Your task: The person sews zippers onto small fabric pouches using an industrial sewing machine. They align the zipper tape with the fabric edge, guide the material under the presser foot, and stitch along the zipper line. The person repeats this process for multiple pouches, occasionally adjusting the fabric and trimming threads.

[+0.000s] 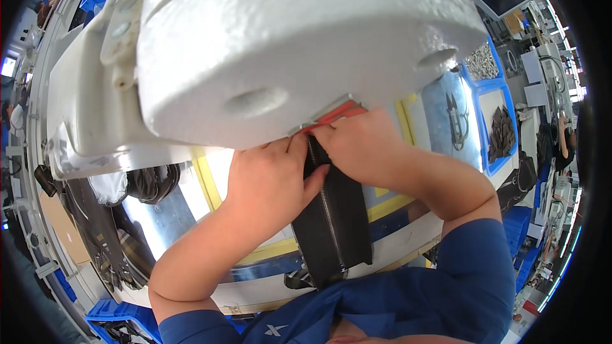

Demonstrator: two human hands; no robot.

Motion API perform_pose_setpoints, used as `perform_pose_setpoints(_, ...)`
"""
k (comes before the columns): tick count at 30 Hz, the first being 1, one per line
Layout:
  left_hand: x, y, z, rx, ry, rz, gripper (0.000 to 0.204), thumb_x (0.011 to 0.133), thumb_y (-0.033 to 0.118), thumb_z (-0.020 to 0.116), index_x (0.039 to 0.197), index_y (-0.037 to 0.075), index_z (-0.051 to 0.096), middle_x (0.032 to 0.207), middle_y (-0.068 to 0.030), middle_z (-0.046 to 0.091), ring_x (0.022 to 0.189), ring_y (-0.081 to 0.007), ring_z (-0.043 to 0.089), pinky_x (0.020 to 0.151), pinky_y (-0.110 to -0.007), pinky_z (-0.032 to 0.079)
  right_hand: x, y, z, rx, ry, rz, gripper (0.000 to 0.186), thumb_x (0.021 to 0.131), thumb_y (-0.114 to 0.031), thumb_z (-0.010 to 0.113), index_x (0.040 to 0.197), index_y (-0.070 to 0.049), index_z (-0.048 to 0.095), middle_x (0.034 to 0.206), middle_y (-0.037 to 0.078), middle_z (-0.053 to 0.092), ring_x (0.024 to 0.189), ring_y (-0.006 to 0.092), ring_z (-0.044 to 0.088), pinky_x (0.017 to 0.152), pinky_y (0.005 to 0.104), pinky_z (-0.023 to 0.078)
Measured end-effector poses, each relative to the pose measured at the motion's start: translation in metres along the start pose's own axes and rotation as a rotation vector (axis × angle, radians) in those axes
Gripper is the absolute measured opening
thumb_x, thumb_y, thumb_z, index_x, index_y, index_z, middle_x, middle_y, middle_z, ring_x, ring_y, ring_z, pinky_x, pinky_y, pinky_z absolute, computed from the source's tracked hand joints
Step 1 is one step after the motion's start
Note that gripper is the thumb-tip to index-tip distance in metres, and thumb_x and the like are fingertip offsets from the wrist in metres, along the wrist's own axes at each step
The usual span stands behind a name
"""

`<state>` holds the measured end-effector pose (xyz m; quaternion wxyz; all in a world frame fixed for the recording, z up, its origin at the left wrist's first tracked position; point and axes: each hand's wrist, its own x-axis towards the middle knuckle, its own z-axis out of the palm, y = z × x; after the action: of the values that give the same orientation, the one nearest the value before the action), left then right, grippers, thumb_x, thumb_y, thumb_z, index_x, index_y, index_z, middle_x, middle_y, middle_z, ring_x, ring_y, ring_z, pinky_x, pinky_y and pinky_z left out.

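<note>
A large white sewing machine head fills the upper middle. Beneath it a black fabric strip with a metal zipper runs down toward my body. My left hand is curled on the strip's upper left, its thumb by the zipper and its fingertips partly hidden under the machine. Opposite it, my right hand has fingers bent onto the strip's top, just below a red and metal piece at the machine's underside. The needle area is hidden from view.
Dark fabric pieces lie at left. Scissors, a blue bin of metal parts and a blue tray of dark scraps are at right. Blue crates sit low around the table. A co-worker's arm shows at far right.
</note>
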<state>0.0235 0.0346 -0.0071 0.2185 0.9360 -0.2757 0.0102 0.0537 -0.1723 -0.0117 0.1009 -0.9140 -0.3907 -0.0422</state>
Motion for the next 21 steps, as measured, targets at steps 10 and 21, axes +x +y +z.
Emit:
perform_pose_setpoints(10, -0.008, 0.007, 0.009, 0.092, 0.015, 0.017, 0.076, 0.078, 0.038, 0.088, 0.136, -0.007, 0.065, 0.13, -0.0225, 0.069, 0.112, -0.0376, 0.067, 0.095, -0.046, 0.052, -0.006, -0.001, 0.001, -0.002, -0.001, -0.046, 0.037, 0.083, -0.017, 0.067, 0.112, 0.007, 0.072, 0.101, 0.015, 0.071, 0.095, 0.0276, 0.07, 0.084, 0.0366, 0.054)
perform_pose_setpoints(21, -0.014, 0.014, 0.014, 0.059, -0.061, -0.003, 0.092, 0.085, 0.039, 0.086, 0.146, -0.019, 0.05, 0.14, -0.0361, 0.058, 0.131, -0.0495, 0.058, 0.115, -0.051, 0.048, -0.014, -0.002, 0.01, -0.038, 0.097, -0.063, 0.044, 0.092, -0.021, 0.066, 0.123, 0.011, 0.069, 0.121, 0.026, 0.073, 0.112, 0.0343, 0.072, 0.094, 0.0401, 0.056)
